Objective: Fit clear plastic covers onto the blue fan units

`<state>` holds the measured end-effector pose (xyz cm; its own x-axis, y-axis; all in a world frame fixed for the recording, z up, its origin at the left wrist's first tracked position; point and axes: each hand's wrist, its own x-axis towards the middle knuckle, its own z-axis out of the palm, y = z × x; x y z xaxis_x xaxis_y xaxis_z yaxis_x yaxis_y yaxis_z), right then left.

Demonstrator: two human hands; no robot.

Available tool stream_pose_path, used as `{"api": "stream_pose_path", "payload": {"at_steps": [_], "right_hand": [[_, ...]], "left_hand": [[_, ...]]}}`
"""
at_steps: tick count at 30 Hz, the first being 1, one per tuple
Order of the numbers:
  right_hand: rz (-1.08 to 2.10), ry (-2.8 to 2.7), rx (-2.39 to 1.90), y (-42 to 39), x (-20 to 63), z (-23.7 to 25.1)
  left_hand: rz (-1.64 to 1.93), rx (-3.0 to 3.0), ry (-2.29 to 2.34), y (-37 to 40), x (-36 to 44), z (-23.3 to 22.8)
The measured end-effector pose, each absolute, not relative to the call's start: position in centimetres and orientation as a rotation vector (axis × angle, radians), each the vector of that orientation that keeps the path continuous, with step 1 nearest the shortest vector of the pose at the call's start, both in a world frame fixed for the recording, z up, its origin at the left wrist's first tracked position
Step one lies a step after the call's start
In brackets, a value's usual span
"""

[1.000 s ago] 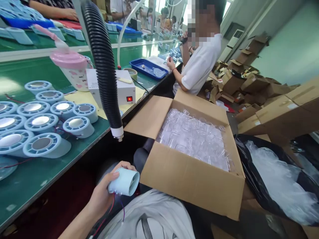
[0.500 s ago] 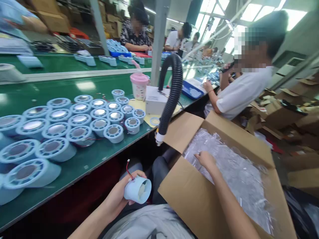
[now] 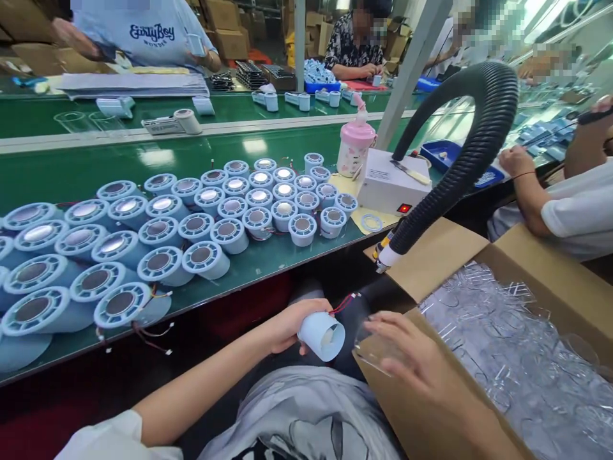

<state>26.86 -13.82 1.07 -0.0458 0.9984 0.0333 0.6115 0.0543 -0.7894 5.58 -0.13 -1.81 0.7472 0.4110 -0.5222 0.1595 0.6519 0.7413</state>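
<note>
Workers (image 3: 148, 48) lined the green bench (image 3: 186, 150) crowded with blue tubes (image 3: 230, 237). The left hand (image 3: 293, 324) gripped another tube (image 3: 318, 337); the right hand (image 3: 419, 361) had left the box (image 3: 438, 255), grasping clear plastic (image 3: 372, 350).

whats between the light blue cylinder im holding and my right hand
The head view shows a blurred clear plastic piece in your right hand, then a gap before the light blue cylinder.

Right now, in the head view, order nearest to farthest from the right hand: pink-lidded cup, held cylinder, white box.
1. Held cylinder: in the left hand.
2. White box: on the yellow sheet.
3. Pink-lidded cup: beyond the box.
</note>
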Motion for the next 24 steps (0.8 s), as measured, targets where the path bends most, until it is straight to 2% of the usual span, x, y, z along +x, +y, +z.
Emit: {"api": "stream_pose_path", "payload": {"at_steps": [3,5,7,12,19,24], "right_hand": [[0.321,-2.135,-1.596,-11.4,24.0,0.7],[0.181,-2.216,-1.652,-10.1,23.6,0.2],[0.312,-2.239,-1.684,-9.3,23.6,-0.1],[1.015,-1.9,-1.486,-8.8,23.6,0.5],[1.207,-1.299,-1.471,-9.3,23.4,1.2],[1.321,-1.092,-1.342,-9.6,24.3,0.7]], "left_hand": [[0.144,1.06,0.737,-0.1,4.9,-0.8],[0.162,1.199,0.739,-0.2,4.4,0.1],[0.212,1.322,0.743,-0.3,3.8,1.0],[0.441,1.691,0.761,-0.9,3.1,1.3],[0.537,1.869,0.571,-1.0,3.1,-0.9],[0.416,1.574,0.538,-1.4,3.6,-0.3]]}}
